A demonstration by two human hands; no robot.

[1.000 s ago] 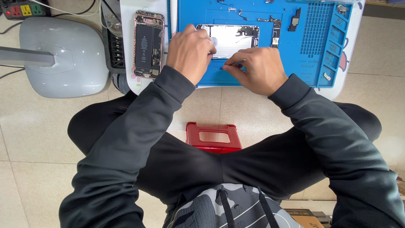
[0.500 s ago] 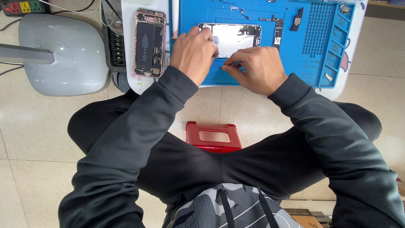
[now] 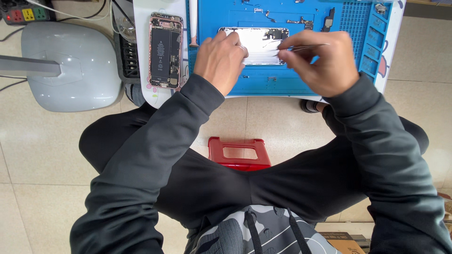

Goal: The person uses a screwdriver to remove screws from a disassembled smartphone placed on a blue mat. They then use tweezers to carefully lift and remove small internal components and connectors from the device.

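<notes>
Bench [image 3: 160,96]: white top carrying a blue repair mat [image 3: 263,84]. On the mat, a stripped silver phone housing [image 3: 258,44], mostly gutted; only a few parts show at its top right corner. Removed brackets and small boards [image 3: 301,21] are parked along the mat's far edge, so teardown looks well along and the last bits remain. Second phone [image 3: 165,51], open with the battery showing, lies untouched off the mat's left edge. Left hand [image 3: 221,59]: grip curled, pressing on the housing's left end. Right hand [image 3: 322,59]: grip pinching metal tweezers [image 3: 299,47], tips over the housing's right half.
</notes>
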